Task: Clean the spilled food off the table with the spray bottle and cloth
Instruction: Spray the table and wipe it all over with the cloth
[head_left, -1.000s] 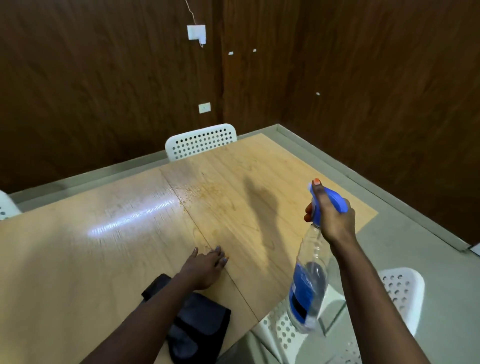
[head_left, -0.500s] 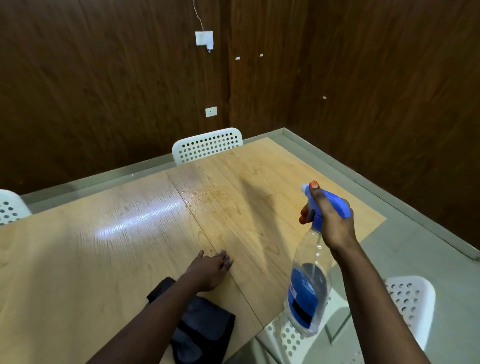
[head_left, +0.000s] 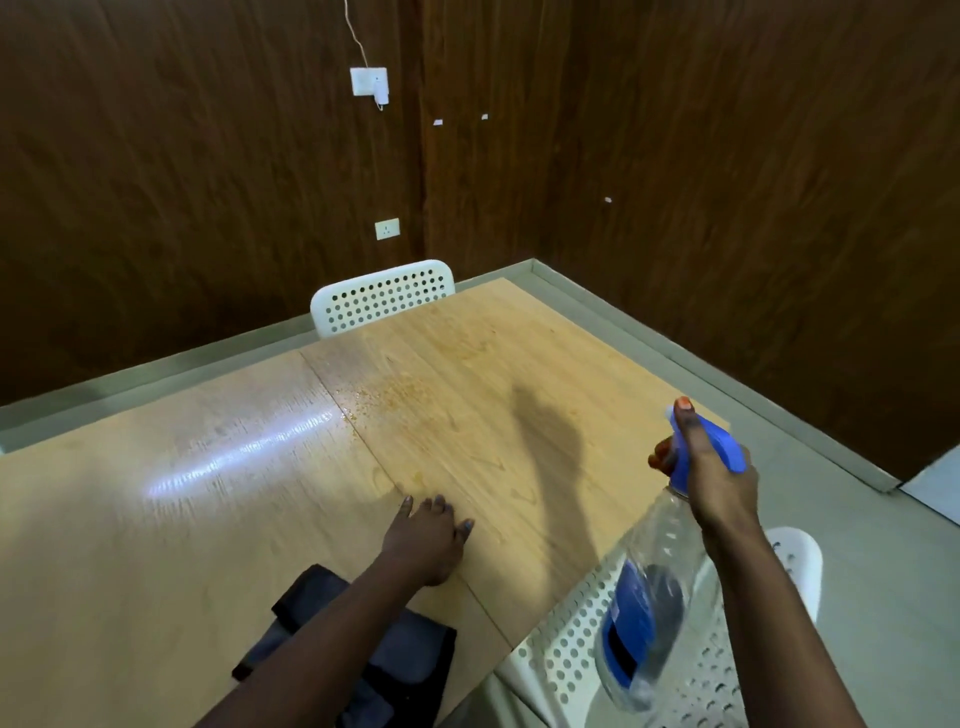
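Orange spilled food (head_left: 395, 400) speckles the far middle of the desk (head_left: 156, 545). The dark cloth (head_left: 410, 654) at the near edge is half hidden under the left forearm. Left hand (head_left: 426, 540) lies flat, released. Right hand (head_left: 711, 478) grasps the spray bottle (head_left: 644, 613), raised, blurred.

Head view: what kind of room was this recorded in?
Probably a plain meeting or dining room, though that is a guess: a long wooden table, perforated white plastic chairs pushed up to it, and dark wood-panelled walls with sockets.
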